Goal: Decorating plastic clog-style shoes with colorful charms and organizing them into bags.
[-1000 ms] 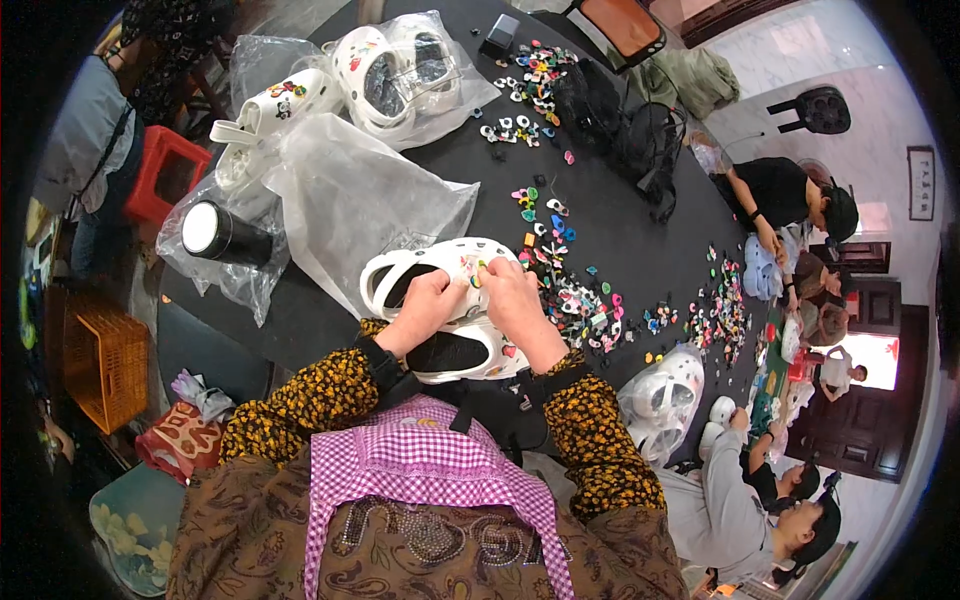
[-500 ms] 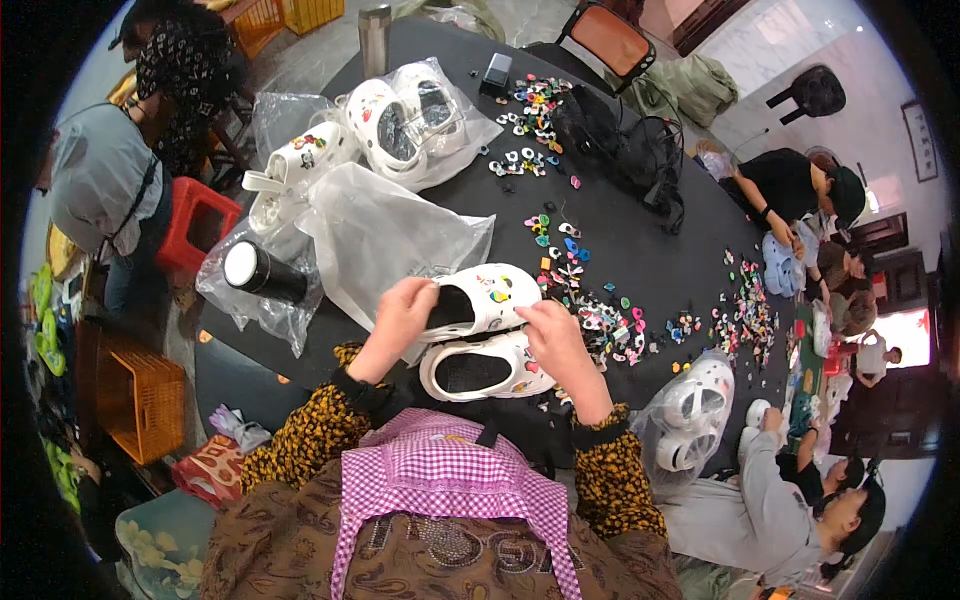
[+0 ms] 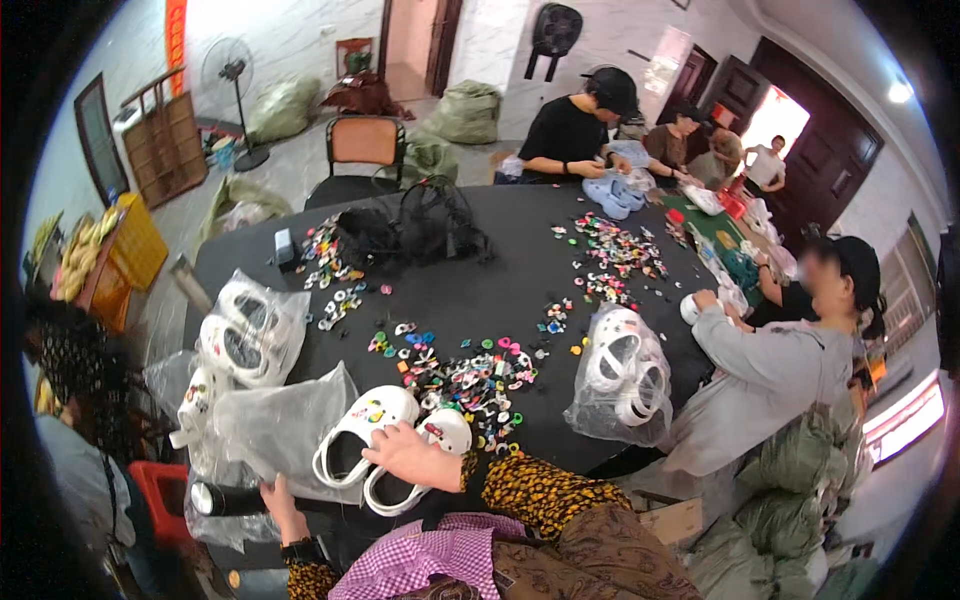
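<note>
A pair of white clogs with coloured charms stands at the near edge of the table, one clog (image 3: 376, 408) on the left and the other clog (image 3: 448, 432) on the right. My right hand (image 3: 412, 456) is closed over the pair where they meet, by the openings and heel straps. To its left, my left hand (image 3: 284, 508) pinches the near edge of a clear plastic bag (image 3: 285, 425) lying flat. Beside that hand lies a black cylinder with a white end (image 3: 205, 498), partly under plastic.
Bagged white clogs stand at left (image 3: 245, 340) and right (image 3: 620, 375). Loose charms (image 3: 475, 375) are heaped beyond my clogs, with more charms (image 3: 610, 250) farther right. A black bundle (image 3: 420, 230) lies at the back. A person in grey (image 3: 770, 370) works at the right.
My view has swung up and to the right. My left hand has left the clog for the plastic bag. The clogs have turned, heels toward me, and my right hand has shifted from toe to openings.
</note>
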Demonstrator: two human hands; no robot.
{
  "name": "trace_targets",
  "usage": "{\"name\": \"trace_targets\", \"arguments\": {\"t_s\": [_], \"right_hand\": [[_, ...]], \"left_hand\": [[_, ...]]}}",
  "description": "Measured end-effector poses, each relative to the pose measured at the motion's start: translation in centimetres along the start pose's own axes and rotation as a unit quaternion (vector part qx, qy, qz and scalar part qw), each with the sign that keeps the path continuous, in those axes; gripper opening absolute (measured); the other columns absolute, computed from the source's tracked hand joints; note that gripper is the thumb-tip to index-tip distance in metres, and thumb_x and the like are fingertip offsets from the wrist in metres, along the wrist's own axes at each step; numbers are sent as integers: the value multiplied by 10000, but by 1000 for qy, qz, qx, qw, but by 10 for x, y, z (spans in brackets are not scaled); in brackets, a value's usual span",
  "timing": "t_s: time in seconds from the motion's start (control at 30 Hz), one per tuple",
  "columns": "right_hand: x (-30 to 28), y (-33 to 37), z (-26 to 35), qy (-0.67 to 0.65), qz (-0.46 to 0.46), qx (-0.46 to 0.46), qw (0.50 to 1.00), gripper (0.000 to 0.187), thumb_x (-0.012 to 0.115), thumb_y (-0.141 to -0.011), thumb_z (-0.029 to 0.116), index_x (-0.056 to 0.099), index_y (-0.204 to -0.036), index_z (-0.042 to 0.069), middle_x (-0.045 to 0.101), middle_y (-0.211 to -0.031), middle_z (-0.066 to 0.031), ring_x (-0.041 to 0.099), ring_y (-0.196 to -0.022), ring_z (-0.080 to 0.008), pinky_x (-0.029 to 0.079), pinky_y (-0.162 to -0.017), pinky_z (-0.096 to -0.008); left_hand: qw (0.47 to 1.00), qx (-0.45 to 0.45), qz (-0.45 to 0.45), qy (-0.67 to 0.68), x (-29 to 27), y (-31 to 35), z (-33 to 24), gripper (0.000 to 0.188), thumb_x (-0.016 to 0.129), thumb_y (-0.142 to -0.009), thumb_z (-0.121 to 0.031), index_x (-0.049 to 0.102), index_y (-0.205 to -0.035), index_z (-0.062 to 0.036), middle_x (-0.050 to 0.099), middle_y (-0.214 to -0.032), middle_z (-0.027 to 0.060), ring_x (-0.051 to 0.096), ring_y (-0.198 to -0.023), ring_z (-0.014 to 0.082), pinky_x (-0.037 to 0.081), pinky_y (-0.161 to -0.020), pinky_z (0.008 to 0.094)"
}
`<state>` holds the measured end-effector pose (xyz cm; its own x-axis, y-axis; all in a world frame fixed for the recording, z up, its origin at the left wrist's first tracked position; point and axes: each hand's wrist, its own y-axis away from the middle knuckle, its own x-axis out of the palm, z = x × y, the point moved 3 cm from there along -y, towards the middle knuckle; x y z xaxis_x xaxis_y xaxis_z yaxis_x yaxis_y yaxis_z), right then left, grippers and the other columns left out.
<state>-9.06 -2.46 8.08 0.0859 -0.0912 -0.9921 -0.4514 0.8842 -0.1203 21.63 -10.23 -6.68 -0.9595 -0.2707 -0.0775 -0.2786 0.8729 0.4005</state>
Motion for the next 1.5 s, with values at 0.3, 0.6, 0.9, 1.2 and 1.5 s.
{"name": "trace_targets", "arguments": {"t_s": [0.3, 0.6, 0.9, 1.2, 1.5], "right_hand": [[9, -1, -2, 9, -30, 1, 1000, 70, 573, -761, 168, 575, -801, 110, 610, -659, -46, 631, -684, -227, 466, -586, -340], [-24, 24, -34, 2, -61, 61, 996, 58, 564, -756, 139, 581, -775, 87, 620, -642, -76, 648, -638, -228, 498, -572, -357], [-13, 61, -43, -40, 12, 115, 992, 177, 538, -740, 52, 529, -912, 89, 611, -762, -108, 612, -752, -294, 478, -618, -411], [-52, 40, -32, -144, 100, 117, 977, 404, 639, -745, 144, 518, -1125, 74, 619, -916, -152, 605, -889, -327, 486, -749, -427], [-145, 31, -17, -122, -290, 65, 947, 753, 757, -687, 352, 422, -1278, 27, 296, -1402, -214, 362, -1238, -391, 296, -986, -497]], "left_hand": [[995, 60, -75, 24, 5, -15, 17, 447, 583, -821, -98, 442, -1203, 86, 554, -1143, 157, 528, -970, 219, 417, -852, 340], [989, 88, 28, 112, 37, 27, -43, 215, 551, -825, -104, 541, -1005, 12, 563, -826, 15, 492, -665, 94, 400, -584, 266], [939, 327, 4, 105, 63, 100, -172, 254, 534, -814, 0, 583, -1062, 22, 588, -1033, 94, 535, -955, 167, 416, -839, 287], [854, 492, 123, -115, 76, 163, -228, 268, 560, -755, 25, 630, -1010, -23, 555, -1168, 198, 500, -1152, 319, 376, -978, 368], [678, 542, 448, -212, 98, 224, -222, 288, 572, -768, -20, 557, -1054, 5, 555, -1140, 144, 493, -1101, 324, 368, -925, 415]]}}
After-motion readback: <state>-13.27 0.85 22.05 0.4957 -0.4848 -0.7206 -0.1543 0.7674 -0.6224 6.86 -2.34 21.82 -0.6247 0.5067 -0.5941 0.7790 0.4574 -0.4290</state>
